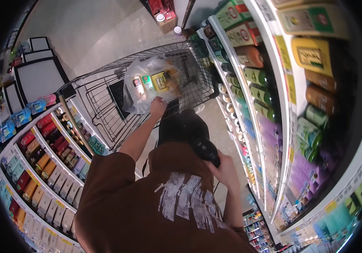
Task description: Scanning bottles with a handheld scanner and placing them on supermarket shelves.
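Ahead of me, a clear plastic bag (130, 98) sits in a wire shopping cart (196, 88). My left hand (158, 106) is at the bag's near edge, with curled fingers gripping the film. Inside the bag are a yellow package (159, 81), a green-and-white package (147, 83) and a white package with a dark top (138, 86). Close to my body, my right hand (226, 170) is closed around a glossy black object (205, 150), rounded like a bottle. Its exact kind is unclear, and my palm covers its lower end.
Lit shelves (282, 95) of bottles rise close on the right. A lower curved display (41, 170) with boxes and tubes stands on the left. Beyond the cart, a cardboard carton (169, 25) is by a white-capped container (177, 30). Tiled floor (98, 25) stretches past the cart.
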`<state>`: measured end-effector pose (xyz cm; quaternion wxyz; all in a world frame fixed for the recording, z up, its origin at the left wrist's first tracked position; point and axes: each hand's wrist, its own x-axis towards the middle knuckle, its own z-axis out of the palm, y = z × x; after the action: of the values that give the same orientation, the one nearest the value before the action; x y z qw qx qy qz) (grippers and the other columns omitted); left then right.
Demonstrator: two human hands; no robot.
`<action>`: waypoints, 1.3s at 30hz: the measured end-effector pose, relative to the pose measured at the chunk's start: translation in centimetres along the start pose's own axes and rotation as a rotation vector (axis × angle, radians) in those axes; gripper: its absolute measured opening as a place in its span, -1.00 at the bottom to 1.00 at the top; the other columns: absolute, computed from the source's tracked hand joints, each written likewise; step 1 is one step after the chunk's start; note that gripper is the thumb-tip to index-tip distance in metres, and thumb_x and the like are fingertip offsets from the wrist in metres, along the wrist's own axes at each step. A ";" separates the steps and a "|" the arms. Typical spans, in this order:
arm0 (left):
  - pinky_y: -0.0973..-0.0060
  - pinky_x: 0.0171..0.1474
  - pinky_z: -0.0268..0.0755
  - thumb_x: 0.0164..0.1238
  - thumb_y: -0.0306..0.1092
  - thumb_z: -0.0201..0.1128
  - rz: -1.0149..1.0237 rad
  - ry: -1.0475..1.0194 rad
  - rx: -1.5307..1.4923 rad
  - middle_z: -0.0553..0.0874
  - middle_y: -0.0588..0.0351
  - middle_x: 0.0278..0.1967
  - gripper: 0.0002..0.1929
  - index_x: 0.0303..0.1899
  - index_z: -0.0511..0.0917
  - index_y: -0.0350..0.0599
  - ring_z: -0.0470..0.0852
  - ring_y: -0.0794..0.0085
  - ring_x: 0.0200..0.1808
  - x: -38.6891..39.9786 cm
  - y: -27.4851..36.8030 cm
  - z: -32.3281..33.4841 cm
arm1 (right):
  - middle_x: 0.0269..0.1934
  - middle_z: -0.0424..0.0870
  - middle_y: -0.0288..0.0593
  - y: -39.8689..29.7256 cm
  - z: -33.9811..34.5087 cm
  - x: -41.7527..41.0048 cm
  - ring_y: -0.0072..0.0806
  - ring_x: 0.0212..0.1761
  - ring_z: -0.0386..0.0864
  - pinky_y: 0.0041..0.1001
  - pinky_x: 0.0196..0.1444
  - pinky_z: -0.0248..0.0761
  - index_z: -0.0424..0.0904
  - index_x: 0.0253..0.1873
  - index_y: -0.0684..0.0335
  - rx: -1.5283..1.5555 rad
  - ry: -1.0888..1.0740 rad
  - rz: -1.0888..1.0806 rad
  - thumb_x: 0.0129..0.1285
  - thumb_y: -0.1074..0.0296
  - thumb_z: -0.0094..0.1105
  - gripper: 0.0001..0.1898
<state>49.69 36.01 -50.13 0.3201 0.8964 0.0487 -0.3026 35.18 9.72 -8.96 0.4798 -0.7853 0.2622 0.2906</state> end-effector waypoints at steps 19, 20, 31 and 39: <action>0.28 0.08 0.61 0.26 -0.08 0.58 -0.036 0.203 -0.075 0.84 -0.16 -0.12 -0.47 0.06 0.68 -0.35 0.81 0.17 0.00 20.5 -6.8 13.4 | -0.32 0.74 0.20 -0.8 4.6 3.2 0.15 -0.23 0.76 -0.16 -0.21 0.55 0.63 0.09 0.34 0.196 0.067 0.382 0.37 0.26 0.38 -0.67; 0.03 0.31 0.47 0.15 0.04 0.57 -0.126 0.089 -0.256 0.72 -0.30 0.14 -0.24 0.28 0.55 -0.29 0.66 -0.20 0.21 22.5 -9.0 10.2 | -0.32 0.74 0.20 -1.4 4.3 3.2 0.15 -0.23 0.76 -0.16 -0.21 0.55 0.63 0.09 0.34 0.212 0.070 0.335 0.37 0.26 0.38 -0.67; 0.15 0.31 0.45 0.54 -0.28 0.34 0.291 0.049 -0.284 0.65 -0.34 0.18 -0.45 0.37 0.36 -0.37 0.65 -0.14 0.24 6.1 6.0 -0.6 | -0.30 0.70 0.27 0.7 2.6 1.0 0.24 -0.14 0.69 0.04 -0.07 0.51 0.57 -0.01 0.32 0.081 0.122 0.125 0.41 0.07 0.34 -0.62; 0.25 0.36 0.40 0.52 -0.34 0.33 0.583 0.088 -0.138 0.66 -0.19 0.21 -0.52 0.35 0.44 -0.27 0.64 0.05 0.27 -2.8 11.5 -12.8 | -0.26 0.73 0.28 3.0 0.6 -0.5 0.23 -0.12 0.70 0.06 -0.01 0.54 0.59 0.05 0.30 -0.021 0.149 -0.200 0.43 -0.02 0.29 -0.56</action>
<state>57.20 34.96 -34.45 0.4513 0.8610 -0.1763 -0.1546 32.63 9.08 -10.58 0.4775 -0.8317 0.2146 0.1849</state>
